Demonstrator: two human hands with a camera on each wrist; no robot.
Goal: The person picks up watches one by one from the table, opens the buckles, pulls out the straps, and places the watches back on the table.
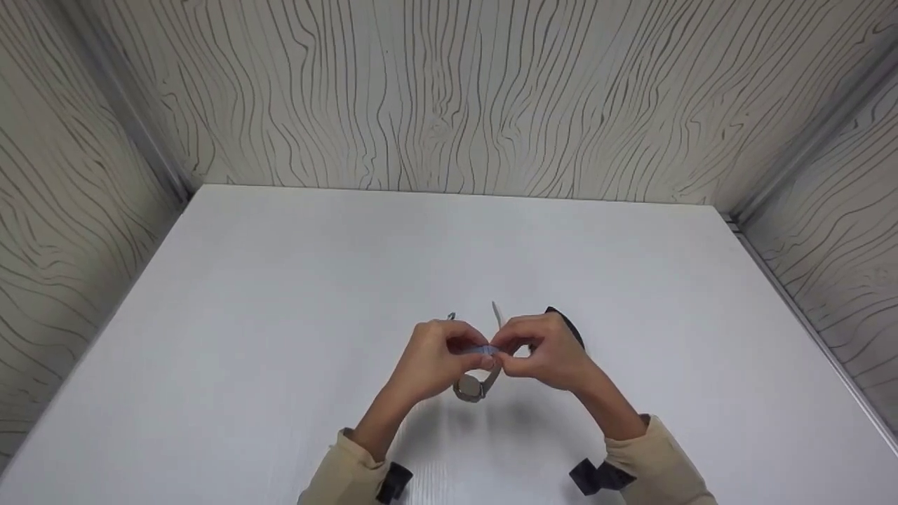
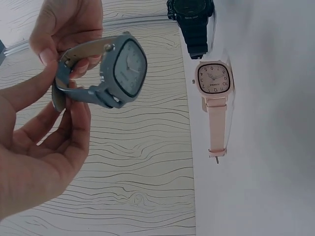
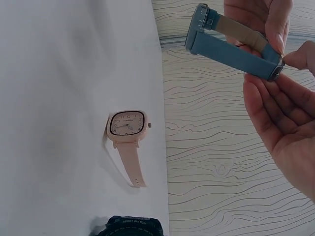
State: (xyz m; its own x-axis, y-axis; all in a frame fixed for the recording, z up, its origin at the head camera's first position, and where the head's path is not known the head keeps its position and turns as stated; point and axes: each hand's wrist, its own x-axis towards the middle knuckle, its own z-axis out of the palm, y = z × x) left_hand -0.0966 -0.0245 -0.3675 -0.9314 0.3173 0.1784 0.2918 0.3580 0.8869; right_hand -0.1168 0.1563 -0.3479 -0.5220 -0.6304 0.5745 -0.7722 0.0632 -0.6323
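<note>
Between both hands hangs a blue-grey wristwatch (image 2: 130,69) with a squarish face and a beige strap lining. Its two strap ends meet in a loop, and the case (image 1: 468,388) hangs below the fingers. My left hand (image 1: 428,358) pinches the strap near the join between thumb and fingers. Opposite it, my right hand (image 1: 551,354) pinches the strap by the buckle (image 3: 277,71). The fingertips partly cover the buckle, so how far it is fastened I cannot tell.
A pink wristwatch (image 3: 128,125) lies face up on the white table (image 1: 280,280), mostly hidden behind the hands in the head view. To its right lies a black sports watch (image 1: 570,328). Wood-patterned walls (image 1: 435,98) border the table's back and sides.
</note>
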